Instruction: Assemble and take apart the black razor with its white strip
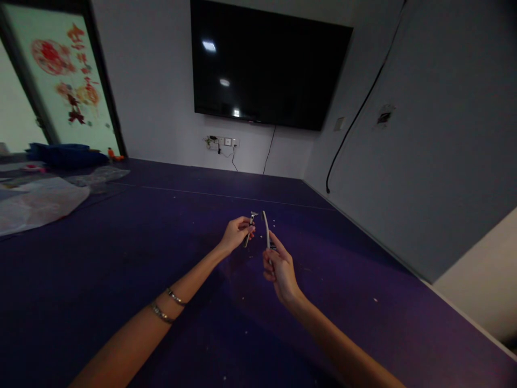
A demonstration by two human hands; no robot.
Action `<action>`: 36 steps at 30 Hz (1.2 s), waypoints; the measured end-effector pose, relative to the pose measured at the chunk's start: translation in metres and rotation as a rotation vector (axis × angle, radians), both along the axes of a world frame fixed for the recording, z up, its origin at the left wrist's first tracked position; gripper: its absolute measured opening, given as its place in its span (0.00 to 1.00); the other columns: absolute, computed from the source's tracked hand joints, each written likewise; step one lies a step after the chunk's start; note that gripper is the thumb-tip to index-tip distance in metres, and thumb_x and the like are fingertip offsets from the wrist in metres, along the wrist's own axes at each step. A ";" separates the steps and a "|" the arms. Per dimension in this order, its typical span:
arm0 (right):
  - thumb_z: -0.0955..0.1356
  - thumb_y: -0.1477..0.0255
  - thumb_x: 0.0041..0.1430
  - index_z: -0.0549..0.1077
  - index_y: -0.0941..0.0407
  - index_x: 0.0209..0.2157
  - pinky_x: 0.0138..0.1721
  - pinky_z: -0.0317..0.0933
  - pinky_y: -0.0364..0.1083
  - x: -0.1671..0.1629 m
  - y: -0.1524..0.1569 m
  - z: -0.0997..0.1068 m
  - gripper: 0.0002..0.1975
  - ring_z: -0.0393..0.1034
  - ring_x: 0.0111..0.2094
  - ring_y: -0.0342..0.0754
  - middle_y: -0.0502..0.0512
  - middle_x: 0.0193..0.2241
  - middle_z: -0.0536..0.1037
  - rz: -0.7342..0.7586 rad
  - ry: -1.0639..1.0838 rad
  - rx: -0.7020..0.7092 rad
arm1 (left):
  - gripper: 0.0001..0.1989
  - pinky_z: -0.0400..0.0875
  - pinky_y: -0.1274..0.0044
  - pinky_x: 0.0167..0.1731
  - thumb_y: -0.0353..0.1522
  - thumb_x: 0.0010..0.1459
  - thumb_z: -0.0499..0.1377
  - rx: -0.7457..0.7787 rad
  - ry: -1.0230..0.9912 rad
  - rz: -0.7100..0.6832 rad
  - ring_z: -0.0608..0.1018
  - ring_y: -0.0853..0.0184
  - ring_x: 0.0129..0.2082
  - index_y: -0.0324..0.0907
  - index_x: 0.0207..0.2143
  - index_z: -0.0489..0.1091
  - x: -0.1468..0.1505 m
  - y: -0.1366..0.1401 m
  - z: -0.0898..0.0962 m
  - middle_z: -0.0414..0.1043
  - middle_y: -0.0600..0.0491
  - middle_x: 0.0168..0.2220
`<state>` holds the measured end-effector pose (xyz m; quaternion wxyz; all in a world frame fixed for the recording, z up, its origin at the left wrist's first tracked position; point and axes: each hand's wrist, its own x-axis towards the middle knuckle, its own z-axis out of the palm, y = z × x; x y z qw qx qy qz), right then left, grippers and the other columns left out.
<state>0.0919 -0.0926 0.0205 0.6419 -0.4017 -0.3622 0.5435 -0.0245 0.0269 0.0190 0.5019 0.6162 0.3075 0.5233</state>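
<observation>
A safety razor [252,216] is pinched in the fingers of my left hand [236,233], its head up and its handle slanting down below the fingers. My right hand [283,272] grips a pale toothbrush [266,223] by the handle, with the dark-bristled end upward and turned toward the razor. A narrow gap separates the brush head from the razor head. Both hands are held above a dark purple surface [194,323]. Small light bits [262,236] lie scattered on it around and below the hands.
A clear plastic sheet [44,202] and a dark blue cloth-like bundle [67,155] lie at the left. On the far wall hangs a television [266,64] above sockets [228,141] with cords. A black cable [359,110] dangles down the right wall.
</observation>
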 end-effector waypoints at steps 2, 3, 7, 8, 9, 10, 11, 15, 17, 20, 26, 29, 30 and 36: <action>0.65 0.72 0.45 0.58 0.50 0.57 0.14 0.35 0.36 0.002 0.003 0.001 0.34 0.46 0.15 0.34 0.42 0.19 0.58 -0.012 0.001 0.016 | 0.10 0.68 0.79 0.22 0.30 0.44 0.62 0.007 0.011 -0.024 0.73 0.72 0.19 0.37 0.30 0.66 0.001 0.000 -0.001 0.69 0.56 0.20; 0.65 0.72 0.45 0.58 0.50 0.57 0.14 0.35 0.36 0.003 0.005 0.001 0.34 0.46 0.15 0.35 0.42 0.19 0.59 -0.009 -0.003 0.016 | 0.10 0.68 0.79 0.23 0.30 0.44 0.62 0.012 0.016 -0.034 0.73 0.72 0.19 0.37 0.30 0.66 0.002 -0.001 -0.001 0.69 0.57 0.20; 0.65 0.71 0.45 0.58 0.49 0.57 0.14 0.36 0.36 0.000 0.001 -0.004 0.34 0.45 0.15 0.34 0.42 0.19 0.57 0.025 -0.020 -0.009 | 0.10 0.68 0.79 0.24 0.30 0.44 0.63 0.027 0.023 -0.027 0.73 0.71 0.20 0.37 0.30 0.66 0.002 -0.002 -0.001 0.69 0.56 0.20; 0.65 0.72 0.45 0.58 0.49 0.57 0.14 0.36 0.36 -0.001 -0.001 -0.005 0.34 0.45 0.15 0.34 0.42 0.19 0.57 0.030 -0.022 -0.017 | 0.10 0.68 0.79 0.24 0.30 0.44 0.63 0.030 0.024 -0.020 0.74 0.71 0.20 0.37 0.30 0.66 0.002 -0.002 -0.001 0.70 0.56 0.20; 0.65 0.72 0.44 0.58 0.49 0.57 0.14 0.36 0.36 -0.001 -0.002 -0.005 0.34 0.45 0.15 0.34 0.41 0.19 0.56 0.031 -0.024 -0.022 | 0.09 0.68 0.79 0.24 0.30 0.44 0.62 0.030 0.024 -0.014 0.74 0.71 0.20 0.37 0.30 0.66 0.001 -0.002 -0.001 0.70 0.56 0.21; 0.65 0.73 0.44 0.58 0.49 0.56 0.15 0.36 0.36 -0.001 -0.003 -0.005 0.34 0.45 0.15 0.34 0.41 0.19 0.56 0.031 -0.025 -0.023 | 0.09 0.68 0.79 0.23 0.30 0.45 0.62 0.029 0.023 -0.011 0.74 0.71 0.20 0.37 0.30 0.66 0.001 -0.001 -0.002 0.70 0.56 0.21; 0.65 0.73 0.44 0.59 0.49 0.56 0.15 0.35 0.36 0.000 -0.003 -0.004 0.34 0.45 0.15 0.34 0.41 0.19 0.56 0.028 -0.024 -0.021 | 0.09 0.68 0.79 0.23 0.29 0.45 0.62 0.027 0.022 -0.012 0.74 0.71 0.20 0.37 0.30 0.66 0.001 -0.001 -0.003 0.70 0.56 0.21; 0.65 0.72 0.44 0.59 0.50 0.56 0.15 0.34 0.36 0.005 0.001 0.001 0.34 0.45 0.15 0.34 0.42 0.19 0.58 -0.004 -0.023 -0.002 | 0.10 0.69 0.78 0.24 0.29 0.44 0.63 0.028 0.029 -0.039 0.74 0.71 0.20 0.37 0.30 0.66 0.003 0.000 -0.005 0.70 0.56 0.21; 0.65 0.72 0.44 0.59 0.50 0.56 0.15 0.35 0.36 0.005 0.002 0.002 0.33 0.45 0.15 0.34 0.42 0.19 0.58 -0.003 -0.028 -0.010 | 0.10 0.69 0.78 0.24 0.30 0.44 0.63 0.031 0.024 -0.038 0.74 0.71 0.20 0.37 0.30 0.66 0.003 0.000 -0.005 0.70 0.56 0.21; 0.65 0.72 0.44 0.60 0.50 0.56 0.15 0.34 0.36 0.001 -0.002 -0.002 0.34 0.44 0.15 0.34 0.41 0.18 0.57 0.027 -0.032 -0.047 | 0.11 0.69 0.78 0.23 0.30 0.44 0.62 0.018 -0.006 0.016 0.74 0.71 0.20 0.37 0.31 0.66 0.001 0.000 -0.003 0.70 0.56 0.22; 0.65 0.71 0.44 0.60 0.49 0.56 0.15 0.35 0.36 0.002 0.001 -0.001 0.33 0.45 0.15 0.34 0.42 0.19 0.58 0.004 -0.018 -0.027 | 0.11 0.69 0.79 0.23 0.30 0.43 0.63 0.014 -0.007 0.025 0.73 0.71 0.19 0.37 0.30 0.67 0.000 0.000 -0.001 0.70 0.56 0.21; 0.65 0.71 0.44 0.58 0.49 0.57 0.15 0.35 0.36 0.004 0.006 0.001 0.34 0.46 0.15 0.34 0.42 0.19 0.59 0.003 -0.021 -0.014 | 0.10 0.68 0.79 0.22 0.30 0.43 0.63 0.032 0.017 -0.019 0.73 0.71 0.19 0.37 0.29 0.67 0.003 -0.002 -0.002 0.69 0.57 0.19; 0.65 0.71 0.44 0.58 0.49 0.57 0.15 0.35 0.36 0.003 0.006 0.000 0.34 0.46 0.15 0.34 0.42 0.19 0.60 0.009 -0.025 -0.016 | 0.10 0.68 0.79 0.22 0.30 0.43 0.63 0.037 0.019 -0.021 0.73 0.71 0.19 0.37 0.29 0.67 0.004 -0.002 -0.003 0.69 0.57 0.19; 0.65 0.70 0.45 0.59 0.50 0.56 0.15 0.35 0.36 0.000 -0.001 -0.003 0.33 0.45 0.15 0.34 0.41 0.18 0.58 0.012 -0.035 -0.040 | 0.10 0.69 0.79 0.23 0.30 0.43 0.63 0.015 -0.007 0.024 0.74 0.71 0.20 0.37 0.29 0.66 0.003 -0.001 -0.003 0.70 0.56 0.21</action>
